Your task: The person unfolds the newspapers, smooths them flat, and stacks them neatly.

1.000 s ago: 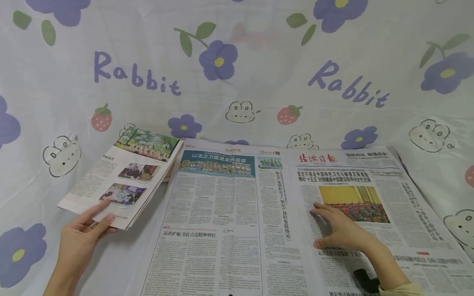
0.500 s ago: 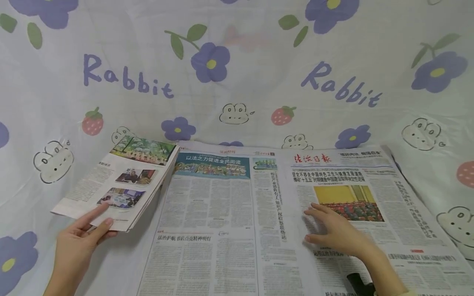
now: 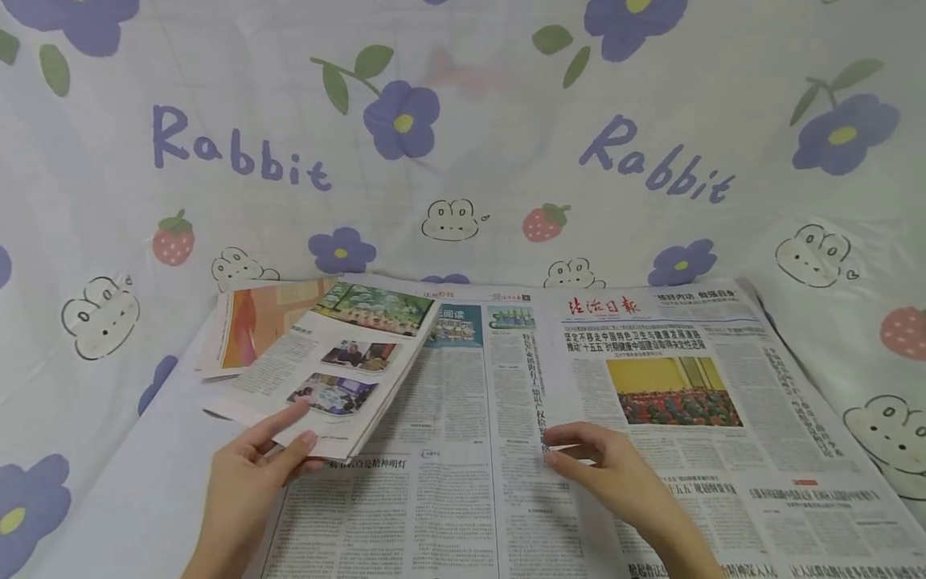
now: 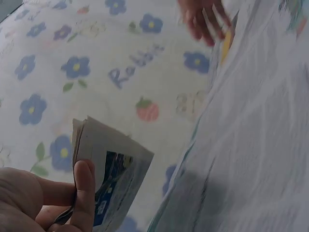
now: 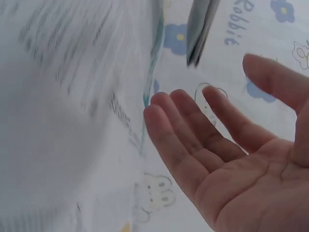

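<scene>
Patterned cloth (image 3: 499,161); folded newspaper (image 3: 329,366), long axis tilted right.

We see a wide, flat sheet of off-white newspaper (image 3: 448,498) printed in grey-black columns, with a red masthead (image 3: 604,307), a yellow-and-red photograph (image 3: 673,392) and a teal banner (image 3: 456,331). Overlapping its left side in our head view, a folded wad of white newspaper (image 3: 325,370) carries a mostly green picture (image 3: 376,305). Left of the wide sheet, we find a folded paper in orange and pink (image 3: 256,330). Behind the wide sheet, our white cloth (image 3: 499,137) bears purple, yellow-centred flowers (image 3: 402,121), red strawberries (image 3: 544,223), black-outlined rabbits (image 3: 452,220) and purple "Rabbit" lettering (image 3: 242,153).
</scene>
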